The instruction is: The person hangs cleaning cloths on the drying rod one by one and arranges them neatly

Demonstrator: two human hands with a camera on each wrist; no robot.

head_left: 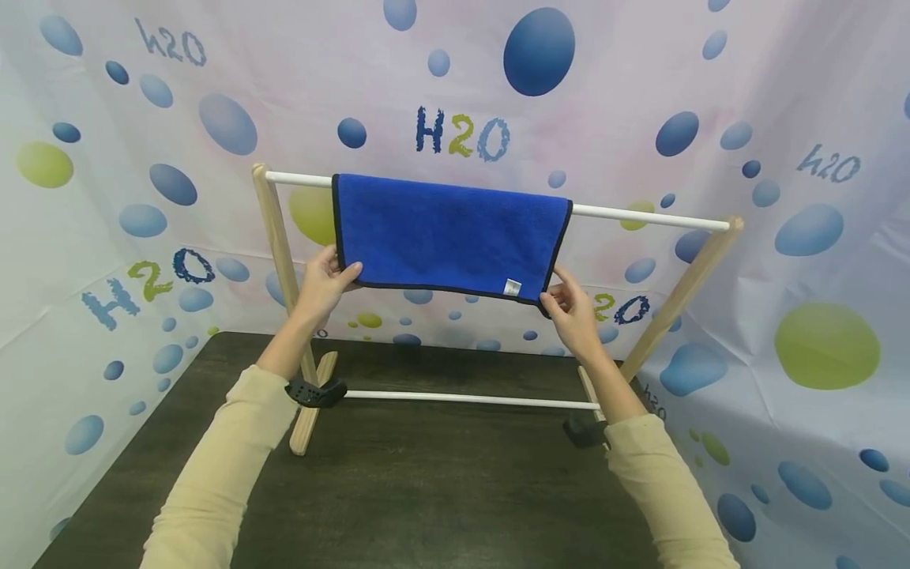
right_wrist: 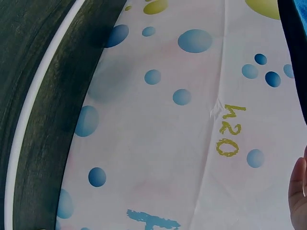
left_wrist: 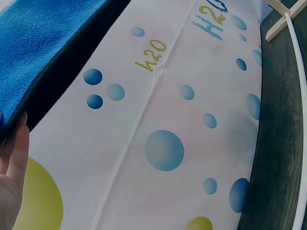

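A blue towel (head_left: 448,237) with black edging hangs folded over the white top rail (head_left: 650,216) of a rack. Near its lower right corner is a small white label (head_left: 512,287). My left hand (head_left: 323,288) pinches the towel's lower left corner, thumb in front and fingers behind. At the lower right corner, my right hand (head_left: 571,310) pinches the black edge between thumb and fingers. In the left wrist view the towel (left_wrist: 43,48) fills the upper left, with fingertips at its edge. Only part of the right hand (right_wrist: 298,184) shows in the right wrist view.
Wooden posts (head_left: 675,304) hold up the rack, and a white lower rail (head_left: 469,398) runs between its feet. It stands on a dark wooden table (head_left: 426,490). Behind and beside it hangs a white curtain (head_left: 284,63) printed with blue and green dots.
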